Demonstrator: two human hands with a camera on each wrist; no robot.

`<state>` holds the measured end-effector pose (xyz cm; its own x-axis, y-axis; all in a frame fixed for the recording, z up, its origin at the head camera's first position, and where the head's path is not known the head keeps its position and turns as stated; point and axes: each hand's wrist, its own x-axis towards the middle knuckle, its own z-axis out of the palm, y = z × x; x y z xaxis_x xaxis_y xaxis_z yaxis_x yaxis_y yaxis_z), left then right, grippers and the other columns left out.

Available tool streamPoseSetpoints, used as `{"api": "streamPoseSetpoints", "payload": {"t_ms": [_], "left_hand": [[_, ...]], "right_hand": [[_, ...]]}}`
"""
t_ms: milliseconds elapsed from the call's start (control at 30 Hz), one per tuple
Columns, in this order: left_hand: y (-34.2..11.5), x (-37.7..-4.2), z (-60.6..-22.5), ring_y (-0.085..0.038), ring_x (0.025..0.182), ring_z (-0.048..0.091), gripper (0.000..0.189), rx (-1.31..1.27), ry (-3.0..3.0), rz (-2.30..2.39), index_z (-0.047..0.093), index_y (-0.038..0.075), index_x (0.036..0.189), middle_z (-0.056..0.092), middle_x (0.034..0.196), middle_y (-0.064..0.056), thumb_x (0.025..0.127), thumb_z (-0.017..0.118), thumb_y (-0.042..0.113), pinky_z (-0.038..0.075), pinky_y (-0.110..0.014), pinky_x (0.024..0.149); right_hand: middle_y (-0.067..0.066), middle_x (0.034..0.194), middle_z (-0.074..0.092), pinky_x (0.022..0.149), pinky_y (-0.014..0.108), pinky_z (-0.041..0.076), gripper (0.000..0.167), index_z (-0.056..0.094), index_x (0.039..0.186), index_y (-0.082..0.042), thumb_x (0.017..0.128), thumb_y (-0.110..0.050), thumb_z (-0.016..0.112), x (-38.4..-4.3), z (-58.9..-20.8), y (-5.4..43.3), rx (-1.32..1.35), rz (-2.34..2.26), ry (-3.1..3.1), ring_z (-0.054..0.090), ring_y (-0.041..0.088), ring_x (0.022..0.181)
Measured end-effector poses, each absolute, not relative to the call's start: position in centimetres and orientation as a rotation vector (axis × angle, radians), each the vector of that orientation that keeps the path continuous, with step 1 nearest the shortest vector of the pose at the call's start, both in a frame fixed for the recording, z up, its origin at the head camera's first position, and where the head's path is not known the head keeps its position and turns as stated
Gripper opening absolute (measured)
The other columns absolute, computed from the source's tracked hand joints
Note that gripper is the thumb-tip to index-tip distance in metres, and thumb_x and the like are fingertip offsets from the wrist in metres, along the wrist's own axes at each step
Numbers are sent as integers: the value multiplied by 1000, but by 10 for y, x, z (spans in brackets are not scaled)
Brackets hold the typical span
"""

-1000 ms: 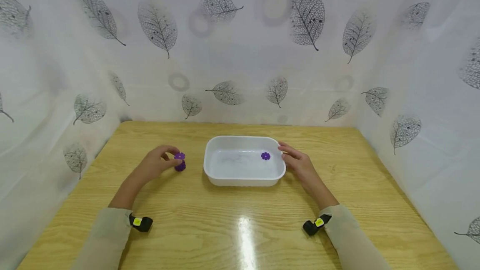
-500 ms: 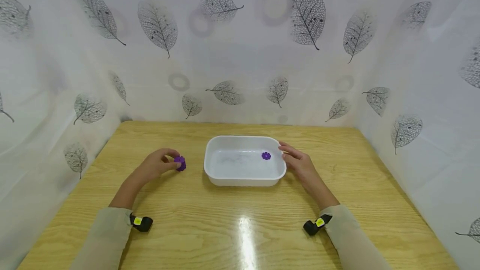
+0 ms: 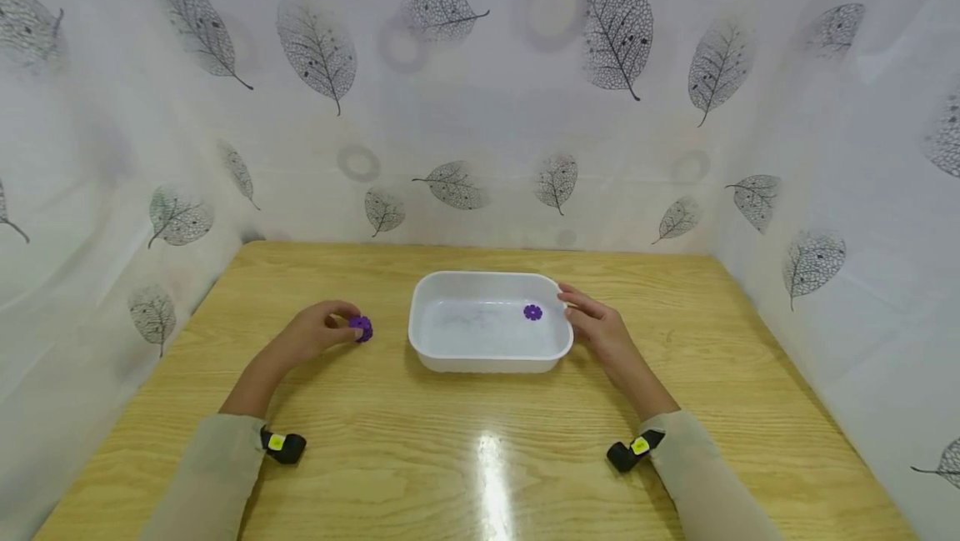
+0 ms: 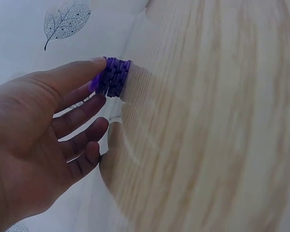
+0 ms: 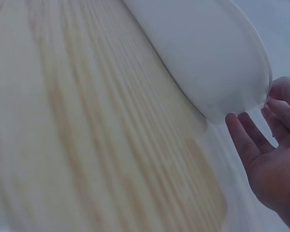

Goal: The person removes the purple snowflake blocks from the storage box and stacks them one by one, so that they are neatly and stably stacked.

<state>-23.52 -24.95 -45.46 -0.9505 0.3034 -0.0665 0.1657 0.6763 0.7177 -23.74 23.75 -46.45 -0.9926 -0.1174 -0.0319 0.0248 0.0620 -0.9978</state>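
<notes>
My left hand (image 3: pixel 311 337) pinches a short stack of purple flower-shaped discs (image 3: pixel 363 328) between thumb and index finger, on the table left of the tub. In the left wrist view, the thumb lies on the near side of the stack (image 4: pixel 117 77), the index finger is partly hidden behind it, and the other fingers hang loosely bent. My right hand (image 3: pixel 600 333) touches the right end of a white tub (image 3: pixel 491 364) with spread fingers. The right wrist view shows its fingertips against the tub's outer wall (image 5: pixel 212 63). One purple flower disc (image 3: pixel 532 313) lies flat inside the tub.
The wooden table (image 3: pixel 397 458) runs back to a white curtain (image 3: pixel 480 107) with a grey leaf print, which also hangs along both sides. Small black cameras sit on the left wrist (image 3: pixel 285 447) and the right wrist (image 3: pixel 628 453).
My left hand has lowered slightly, bringing the disc it pinched above the stack down onto the others. The right hand and the tub have stayed in place.
</notes>
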Motion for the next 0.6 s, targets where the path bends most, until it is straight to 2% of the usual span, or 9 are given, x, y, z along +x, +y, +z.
{"api": "streamPoseSetpoints", "payload": {"t_ms": [600], "left_hand": [[-250, -235, -457, -34, 114, 58, 49, 356, 2683, 1145, 57, 4, 136, 62, 131, -18, 97, 67, 32, 52, -46, 90]], "right_hand": [[-1, 160, 41, 94, 21, 53, 42, 58, 140, -2, 100, -16, 61, -237, -465, 238, -91, -2073, 2211, 45, 26, 143]]}}
